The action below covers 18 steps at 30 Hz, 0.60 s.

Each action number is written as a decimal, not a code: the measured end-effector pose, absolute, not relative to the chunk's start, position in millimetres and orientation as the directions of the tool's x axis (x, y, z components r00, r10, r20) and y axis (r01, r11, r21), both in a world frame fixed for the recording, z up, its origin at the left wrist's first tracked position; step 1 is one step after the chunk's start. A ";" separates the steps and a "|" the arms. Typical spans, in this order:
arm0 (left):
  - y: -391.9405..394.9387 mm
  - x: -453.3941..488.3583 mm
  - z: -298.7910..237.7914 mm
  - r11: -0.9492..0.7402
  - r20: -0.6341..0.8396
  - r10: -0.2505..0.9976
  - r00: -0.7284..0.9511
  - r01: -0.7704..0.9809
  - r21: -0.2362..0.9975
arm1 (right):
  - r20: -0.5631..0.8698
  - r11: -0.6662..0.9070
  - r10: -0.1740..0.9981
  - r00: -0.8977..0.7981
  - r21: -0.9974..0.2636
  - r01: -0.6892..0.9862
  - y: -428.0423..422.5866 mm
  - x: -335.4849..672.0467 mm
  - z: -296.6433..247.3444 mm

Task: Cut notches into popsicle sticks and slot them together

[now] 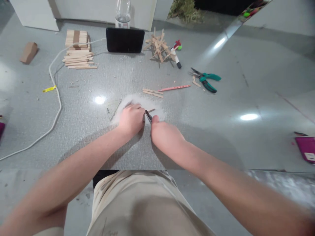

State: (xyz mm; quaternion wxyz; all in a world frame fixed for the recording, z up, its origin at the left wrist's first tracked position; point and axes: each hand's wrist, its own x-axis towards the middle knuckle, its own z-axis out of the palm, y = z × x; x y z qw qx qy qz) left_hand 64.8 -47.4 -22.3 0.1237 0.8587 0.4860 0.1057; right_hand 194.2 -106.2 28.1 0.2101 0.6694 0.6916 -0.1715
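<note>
My left hand (132,118) is closed over the tabletop, its fingers pinching a thin wooden craft stick (152,110) whose end pokes out to the right. Close beside it, my right hand (166,133) grips a narrow black tool (148,115), its tip against or very near the stick at my left fingertips. The tool's handle is hidden in my fist, so its exact kind does not show. A whitish patch (134,99) lies under the hands. To the left is a clear triangle ruler (114,109). Two craft sticks (153,93) and a pink pencil (174,88) lie just beyond.
Green-handled pliers (209,78) lie right. At the back are craft stick stacks (77,59), a phone (125,40), a bottle (123,16), a stick structure (161,47) and a marker (176,58). A white cable (59,98) curves along the left; a magenta pouch (305,149) sits right.
</note>
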 end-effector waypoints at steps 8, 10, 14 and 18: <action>-47.0 65.2 -24.4 -0.491 0.061 0.864 0.500 0.811 0.317 | -0.504 0.030 0.864 0.012 0.073 0.997 -105.6 191.7 26.3; -46.9 65.1 -24.9 -0.490 0.065 0.865 0.497 0.811 0.319 | -0.500 0.029 0.866 0.013 0.076 0.997 -107.1 191.3 24.5; -46.7 65.3 -25.9 -0.495 0.074 0.863 0.499 0.809 0.316 | -0.504 0.036 0.864 0.007 0.075 0.997 -102.1 193.3 28.9; -47.0 65.9 -27.2 -0.489 0.078 0.867 0.492 0.812 0.319 | -0.513 0.044 0.859 0.001 0.074 0.996 -97.5 195.6 34.2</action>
